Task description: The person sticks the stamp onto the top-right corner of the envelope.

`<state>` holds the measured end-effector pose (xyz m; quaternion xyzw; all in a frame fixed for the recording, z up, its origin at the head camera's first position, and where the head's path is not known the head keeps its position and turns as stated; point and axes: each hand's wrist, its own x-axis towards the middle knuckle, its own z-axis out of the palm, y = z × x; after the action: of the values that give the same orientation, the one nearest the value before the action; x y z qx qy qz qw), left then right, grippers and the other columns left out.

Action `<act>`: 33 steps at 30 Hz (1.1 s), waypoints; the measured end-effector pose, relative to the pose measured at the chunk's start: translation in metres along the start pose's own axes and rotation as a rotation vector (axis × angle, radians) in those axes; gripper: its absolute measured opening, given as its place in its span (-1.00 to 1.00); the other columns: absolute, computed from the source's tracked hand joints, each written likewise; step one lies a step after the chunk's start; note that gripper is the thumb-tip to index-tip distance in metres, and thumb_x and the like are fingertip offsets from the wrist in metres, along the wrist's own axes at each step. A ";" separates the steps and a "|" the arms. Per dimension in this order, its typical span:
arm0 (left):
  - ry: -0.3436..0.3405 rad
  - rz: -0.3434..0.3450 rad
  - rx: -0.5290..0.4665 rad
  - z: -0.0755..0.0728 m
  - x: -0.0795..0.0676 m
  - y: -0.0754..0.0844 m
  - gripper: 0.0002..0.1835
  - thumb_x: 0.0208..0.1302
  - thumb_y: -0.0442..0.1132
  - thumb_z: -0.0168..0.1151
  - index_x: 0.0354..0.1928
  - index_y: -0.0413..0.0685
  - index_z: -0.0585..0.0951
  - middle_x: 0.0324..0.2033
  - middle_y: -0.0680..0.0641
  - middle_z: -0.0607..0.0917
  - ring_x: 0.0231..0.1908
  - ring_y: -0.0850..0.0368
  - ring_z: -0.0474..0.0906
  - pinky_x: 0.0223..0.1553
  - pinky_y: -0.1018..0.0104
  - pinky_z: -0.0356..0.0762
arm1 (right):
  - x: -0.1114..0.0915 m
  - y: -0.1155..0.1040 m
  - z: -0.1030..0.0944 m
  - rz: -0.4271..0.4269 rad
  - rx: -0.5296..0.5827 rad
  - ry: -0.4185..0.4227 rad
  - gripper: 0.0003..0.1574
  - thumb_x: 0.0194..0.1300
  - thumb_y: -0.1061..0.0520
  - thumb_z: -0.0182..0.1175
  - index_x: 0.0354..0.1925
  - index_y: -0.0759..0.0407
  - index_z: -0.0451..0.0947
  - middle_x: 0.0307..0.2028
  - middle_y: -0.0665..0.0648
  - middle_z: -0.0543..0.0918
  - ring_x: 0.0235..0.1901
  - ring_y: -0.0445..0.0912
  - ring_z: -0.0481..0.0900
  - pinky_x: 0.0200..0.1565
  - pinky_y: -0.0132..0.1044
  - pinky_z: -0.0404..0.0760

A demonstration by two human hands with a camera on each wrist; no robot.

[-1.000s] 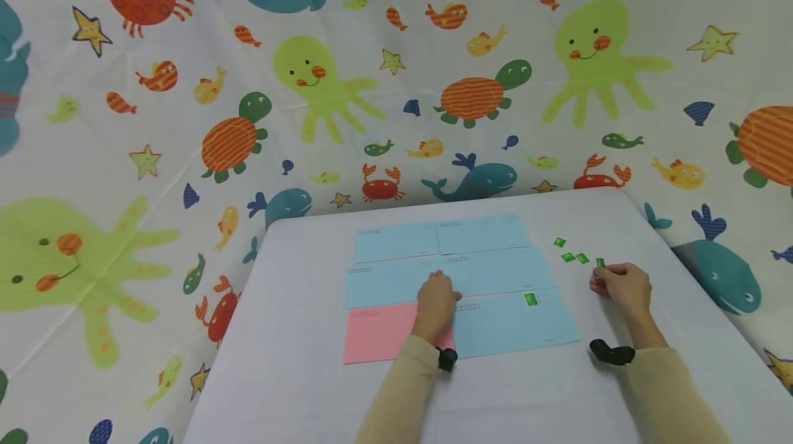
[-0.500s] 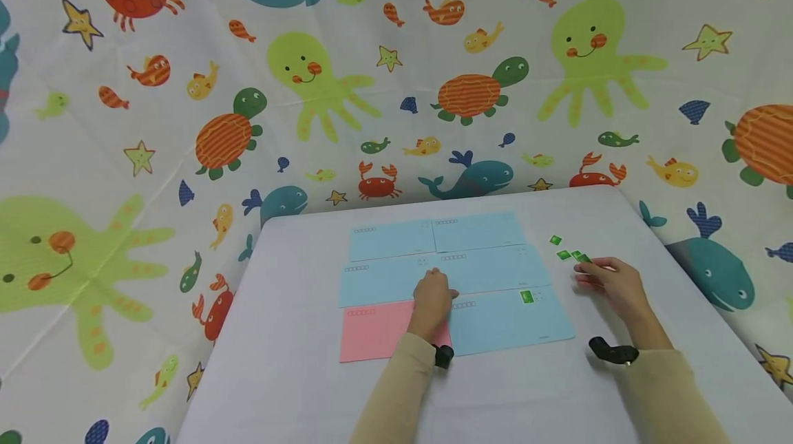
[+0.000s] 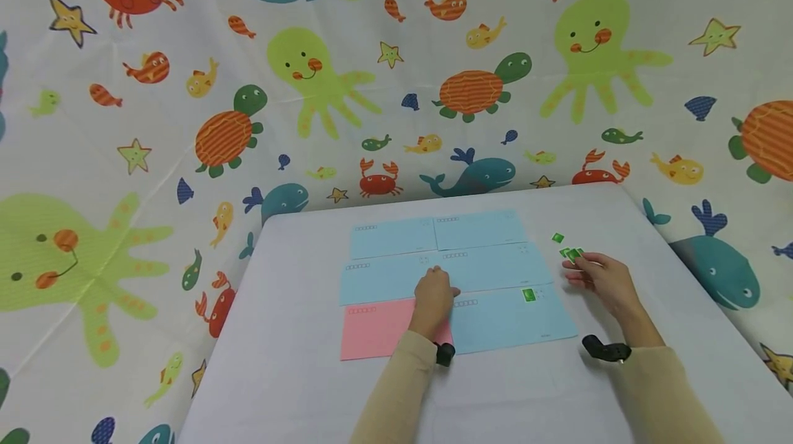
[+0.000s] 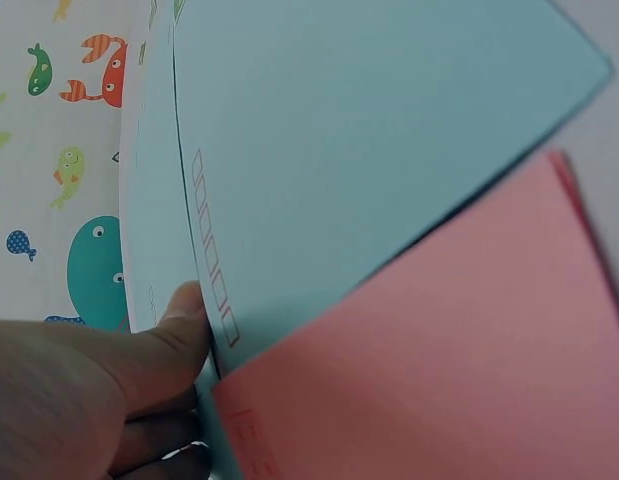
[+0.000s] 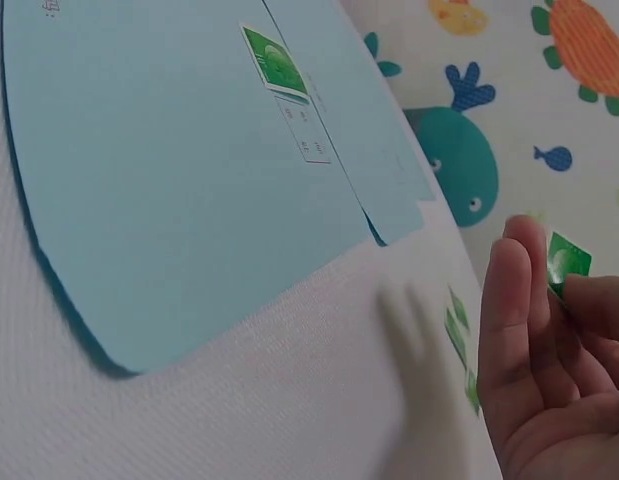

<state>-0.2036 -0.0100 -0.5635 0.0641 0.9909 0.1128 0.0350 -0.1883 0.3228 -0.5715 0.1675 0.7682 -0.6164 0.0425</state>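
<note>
My right hand pinches a small green stamp between thumb and fingers, raised over the table's right side. Loose green stamps lie beside and partly behind it. To the left, my left hand rests on the envelopes where the pink envelope meets the blue ones. Its thumb lies along a blue envelope's edge in the left wrist view; the other fingers are partly hidden. A green stamp sits near the upper right of the lower-right blue envelope, beside a small printed box.
More blue envelopes overlap in rows toward the back of the white table. A cloth with sea animals hangs behind the table. Black straps circle both wrists.
My right hand has moved left with the pinched stamp, now over the loose stamps. My left hand stays in place on the envelopes. The head view has shifted slightly.
</note>
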 end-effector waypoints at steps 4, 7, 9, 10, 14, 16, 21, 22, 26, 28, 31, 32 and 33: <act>0.009 0.006 0.016 -0.003 -0.001 0.000 -0.42 0.27 0.03 0.37 0.17 -0.26 0.63 0.21 -0.20 0.63 0.11 -0.07 0.65 -0.08 0.13 0.73 | 0.000 -0.004 0.002 0.016 0.006 0.000 -0.19 0.57 -0.19 -0.09 0.47 0.34 0.15 -0.27 -0.26 0.70 -0.25 -0.25 0.77 -0.15 -0.47 0.70; 0.010 0.003 0.012 -0.004 -0.001 0.001 -0.41 0.26 0.03 0.38 0.17 -0.27 0.63 0.20 -0.21 0.63 0.10 -0.08 0.66 -0.08 0.13 0.73 | 0.001 -0.006 0.002 0.010 0.014 -0.001 -0.20 0.55 -0.20 -0.05 0.45 0.34 0.19 -0.27 -0.25 0.65 -0.27 -0.30 0.73 -0.16 -0.48 0.69; 0.008 -0.001 0.004 -0.005 -0.001 0.001 -0.41 0.26 0.03 0.38 0.18 -0.27 0.62 0.22 -0.21 0.62 0.10 -0.09 0.66 -0.06 0.13 0.72 | 0.001 -0.006 0.003 -0.013 0.017 -0.004 -0.21 0.54 -0.17 -0.01 0.42 0.38 0.22 -0.26 -0.21 0.62 -0.29 -0.32 0.71 -0.17 -0.48 0.70; 0.006 -0.002 0.001 -0.005 -0.001 0.001 -0.41 0.26 0.03 0.38 0.19 -0.27 0.62 0.23 -0.21 0.62 0.11 -0.09 0.65 -0.05 0.12 0.72 | 0.001 -0.006 0.004 -0.026 0.020 -0.006 -0.23 0.53 -0.15 0.02 0.40 0.39 0.24 -0.24 -0.18 0.62 -0.29 -0.32 0.69 -0.17 -0.47 0.70; 0.009 -0.003 -0.010 -0.005 -0.001 0.001 -0.43 0.26 0.01 0.38 0.17 -0.26 0.63 0.21 -0.21 0.63 0.09 -0.10 0.66 -0.03 0.11 0.71 | 0.003 -0.007 0.008 -0.078 0.015 -0.010 -0.33 0.51 -0.07 0.09 0.32 0.40 0.31 -0.18 -0.09 0.62 -0.29 -0.33 0.67 -0.16 -0.47 0.70; 0.015 -0.003 -0.015 -0.005 -0.001 0.001 -0.44 0.25 0.00 0.39 0.16 -0.26 0.64 0.19 -0.21 0.64 0.08 -0.10 0.67 -0.02 0.11 0.71 | 0.004 -0.010 0.012 -0.087 0.006 -0.006 -0.36 0.51 -0.05 0.10 0.30 0.39 0.32 -0.17 -0.07 0.61 -0.29 -0.33 0.66 -0.15 -0.47 0.71; 0.024 -0.003 -0.022 -0.005 -0.001 0.001 -0.44 0.24 -0.01 0.40 0.14 -0.27 0.64 0.16 -0.21 0.66 0.06 -0.10 0.67 -0.02 0.11 0.71 | 0.006 -0.019 0.026 -0.088 -0.039 0.022 -0.38 0.52 0.02 0.06 0.31 0.44 0.29 -0.14 0.06 0.60 -0.33 -0.34 0.66 -0.18 -0.45 0.72; 0.025 -0.003 -0.022 -0.005 -0.002 0.001 -0.45 0.24 -0.01 0.40 0.14 -0.28 0.65 0.14 -0.21 0.66 0.05 -0.10 0.68 -0.02 0.11 0.71 | 0.006 -0.021 0.029 -0.089 -0.052 0.028 -0.38 0.53 0.02 0.05 0.31 0.45 0.30 -0.12 0.11 0.61 -0.34 -0.34 0.66 -0.19 -0.45 0.72; 0.026 -0.004 -0.022 -0.005 -0.002 0.001 -0.45 0.24 -0.01 0.41 0.12 -0.28 0.65 0.10 -0.21 0.68 0.02 -0.09 0.69 -0.04 0.11 0.71 | 0.009 -0.027 0.042 -0.098 -0.109 0.053 -0.42 0.53 0.02 0.02 0.27 0.45 0.37 -0.05 0.30 0.61 -0.37 -0.33 0.65 -0.23 -0.47 0.71; 0.021 -0.007 -0.023 -0.005 -0.002 0.001 -0.44 0.24 -0.01 0.41 0.13 -0.28 0.64 0.11 -0.21 0.67 0.03 -0.09 0.68 -0.04 0.11 0.72 | 0.012 -0.029 0.048 -0.094 -0.122 0.064 -0.43 0.52 0.01 0.03 0.24 0.43 0.41 -0.03 0.33 0.60 -0.38 -0.32 0.63 -0.25 -0.48 0.71; 0.009 -0.011 -0.029 -0.004 -0.001 0.001 -0.42 0.25 0.00 0.40 0.17 -0.28 0.62 0.17 -0.21 0.65 0.08 -0.10 0.66 -0.02 0.11 0.71 | 0.016 -0.030 0.057 -0.075 -0.134 0.075 -0.45 0.51 0.01 0.06 0.22 0.41 0.46 -0.04 0.31 0.61 -0.40 -0.31 0.63 -0.27 -0.49 0.70; 0.004 -0.011 -0.029 -0.004 -0.001 0.001 -0.41 0.25 0.00 0.39 0.18 -0.27 0.62 0.20 -0.21 0.64 0.10 -0.10 0.65 -0.01 0.12 0.71 | 0.018 -0.030 0.059 -0.065 -0.143 0.077 -0.46 0.50 0.01 0.07 0.22 0.39 0.47 -0.06 0.29 0.62 -0.40 -0.31 0.63 -0.28 -0.50 0.69; 0.000 -0.012 -0.030 -0.003 -0.001 0.000 -0.41 0.25 0.01 0.39 0.19 -0.27 0.62 0.21 -0.21 0.63 0.11 -0.10 0.65 -0.01 0.11 0.71 | 0.019 -0.030 0.061 -0.060 -0.149 0.075 -0.46 0.50 0.02 0.07 0.22 0.40 0.48 -0.08 0.27 0.64 -0.41 -0.30 0.63 -0.28 -0.50 0.69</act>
<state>-0.2026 -0.0105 -0.5600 0.0579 0.9895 0.1276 0.0367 -0.2241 0.2624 -0.5627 0.1637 0.8178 -0.5517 0.0075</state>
